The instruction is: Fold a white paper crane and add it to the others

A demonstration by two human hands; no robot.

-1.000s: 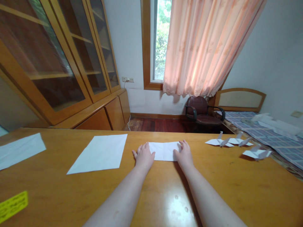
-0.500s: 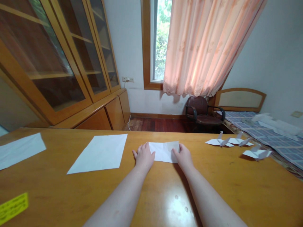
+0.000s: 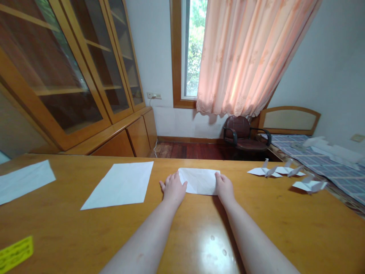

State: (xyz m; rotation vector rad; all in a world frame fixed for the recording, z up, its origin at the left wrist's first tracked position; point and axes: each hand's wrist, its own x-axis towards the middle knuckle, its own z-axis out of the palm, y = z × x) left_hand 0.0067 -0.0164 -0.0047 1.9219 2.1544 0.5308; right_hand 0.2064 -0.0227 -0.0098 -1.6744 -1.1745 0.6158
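A small white creased paper [image 3: 200, 180] lies on the wooden table [image 3: 182, 228] straight ahead of me. My left hand [image 3: 173, 188] rests flat on its left edge, fingers spread and pressing down. My right hand [image 3: 225, 187] grips the paper's right edge, with fingers curled under it and the thumb on top, so that side stands lifted off the table. A larger flat white sheet [image 3: 121, 184] lies to the left of my hands.
Several folded paper cranes [image 3: 275, 171] sit at the table's right, one more crane [image 3: 309, 185] nearer the edge. Another white sheet [image 3: 24, 180] and a yellow note [image 3: 15, 253] lie far left. Behind the table are a glass-door cabinet [image 3: 65, 76], a chair [image 3: 243, 135] and a bed [image 3: 322, 160].
My right hand slid to the paper's right edge and lifted it, opening the folded piece wider. My left hand stayed in place.
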